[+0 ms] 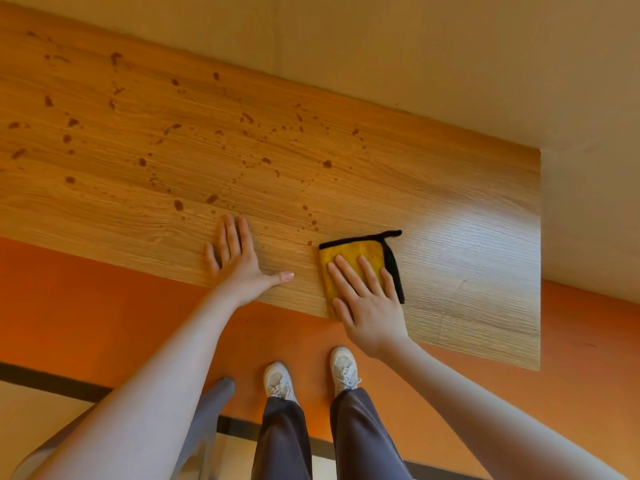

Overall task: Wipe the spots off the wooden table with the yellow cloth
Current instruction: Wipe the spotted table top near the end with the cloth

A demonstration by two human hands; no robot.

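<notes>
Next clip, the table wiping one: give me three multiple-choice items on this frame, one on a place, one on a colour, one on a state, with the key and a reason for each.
1. Where does the cloth lie on the table?
A. near the front edge, toward the right end
B. at the far left end
C. on the floor

2. What colour is the cloth's trim?
A. white
B. black
C. red

3. What is the left hand doing?
A. gripping the cloth
B. making a fist in the air
C. resting flat on the table

Key: 1 A, the cloth sits by the near edge under the right hand; 2 B, a black border runs along its top and right sides; 3 C, its fingers lie straight on bare wood, beside the cloth, below the spots.
</notes>
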